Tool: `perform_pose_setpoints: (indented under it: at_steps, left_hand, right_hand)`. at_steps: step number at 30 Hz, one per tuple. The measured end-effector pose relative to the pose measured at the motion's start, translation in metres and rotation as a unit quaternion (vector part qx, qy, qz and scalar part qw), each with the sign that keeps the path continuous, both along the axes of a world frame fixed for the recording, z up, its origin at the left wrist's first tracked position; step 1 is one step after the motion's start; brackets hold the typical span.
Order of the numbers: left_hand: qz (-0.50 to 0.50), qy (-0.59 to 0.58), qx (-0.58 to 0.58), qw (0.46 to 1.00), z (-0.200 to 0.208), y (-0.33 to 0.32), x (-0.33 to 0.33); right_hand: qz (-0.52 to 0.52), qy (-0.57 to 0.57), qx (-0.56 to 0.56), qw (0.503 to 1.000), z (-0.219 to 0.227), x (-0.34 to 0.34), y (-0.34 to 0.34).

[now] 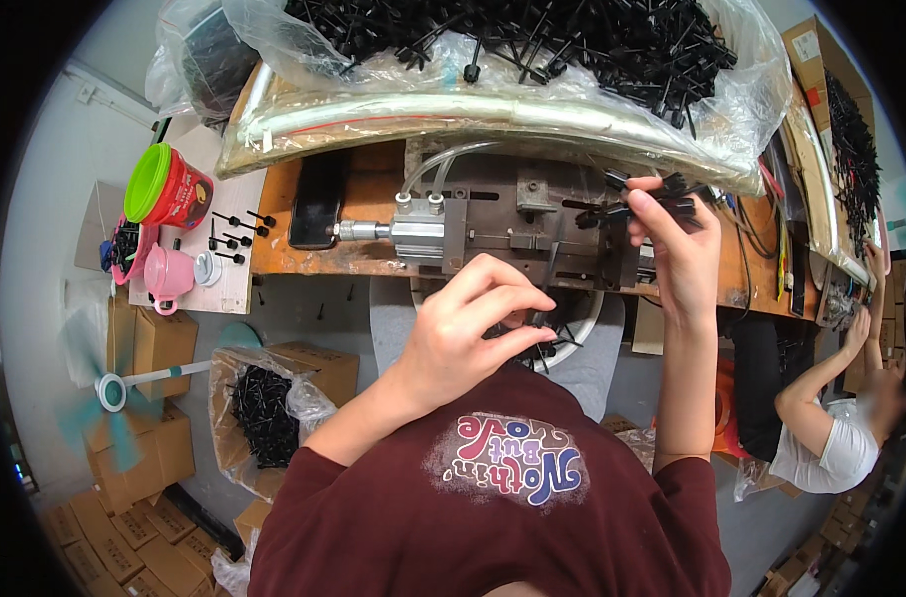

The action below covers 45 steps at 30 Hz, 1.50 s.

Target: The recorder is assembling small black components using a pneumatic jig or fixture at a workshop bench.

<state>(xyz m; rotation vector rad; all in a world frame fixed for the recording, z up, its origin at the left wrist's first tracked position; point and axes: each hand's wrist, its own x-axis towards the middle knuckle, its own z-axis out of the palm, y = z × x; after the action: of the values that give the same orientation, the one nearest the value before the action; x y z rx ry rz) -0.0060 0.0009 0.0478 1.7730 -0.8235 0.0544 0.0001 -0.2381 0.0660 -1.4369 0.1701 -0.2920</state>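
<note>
My right hand (674, 244), raised at the right end of the metal fixture, grips a bunch of several black plastic parts with thin stems (680, 185). Their knobbed heads point left and right past the thumb and fingers. My left hand (483, 320) is in front of the table edge, thumb and fingers pinched on a small black stemmed part (542, 320), mostly hidden by the fingertips. The metal fixture (517, 224) is bolted to the bench, with a silver air cylinder (418, 239) on its left. More black parts (569, 343) lie in a round white-rimmed container below my left hand.
A plastic-lined tray (443, 111) heaped with black parts spans the back. Left are a dark phone (318, 204), a red tub with green rim (174, 189), a pink cup (167, 274) and loose parts. A fan (111, 393) stands lower left. A co-worker (831, 428) works at right.
</note>
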Motion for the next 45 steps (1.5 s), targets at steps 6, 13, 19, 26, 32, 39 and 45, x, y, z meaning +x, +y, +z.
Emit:
perform_pose_setpoints:
  at_steps: [6, 13, 19, 26, 32, 39, 45]
  left_hand:
    - [0.053, -0.148, 0.109, 0.982, -0.063, -0.011, -0.001]
    - [0.096, -0.276, 0.220, 0.931, -0.074, -0.024, 0.008]
    - [0.086, -0.259, 0.236, 0.933, -0.068, -0.025, 0.013]
    - [0.054, -0.178, 0.198, 0.962, -0.062, -0.021, 0.014]
    - [-0.049, 0.089, -0.096, 0.990, -0.026, -0.017, -0.001]
    - [-0.108, 0.025, -0.042, 0.993, -0.011, 0.001, -0.005]
    - [0.047, -0.197, 0.135, 0.970, -0.056, -0.008, 0.007]
  right_hand:
    - [0.001, 0.019, 0.077, 0.997, -0.010, -0.021, 0.002]
    - [-0.001, 0.024, 0.088, 0.996, -0.014, -0.036, 0.006]
    - [0.021, 0.040, 0.153, 0.987, -0.021, -0.044, 0.005]
    - [0.044, 0.059, 0.255, 0.964, -0.029, -0.045, 0.009]
    - [0.077, 0.099, 0.278, 0.952, -0.031, -0.047, 0.018]
    - [0.042, 0.063, 0.283, 0.956, -0.036, -0.040, 0.004]
    - [-0.016, 0.050, 0.212, 0.976, -0.034, -0.044, 0.006]
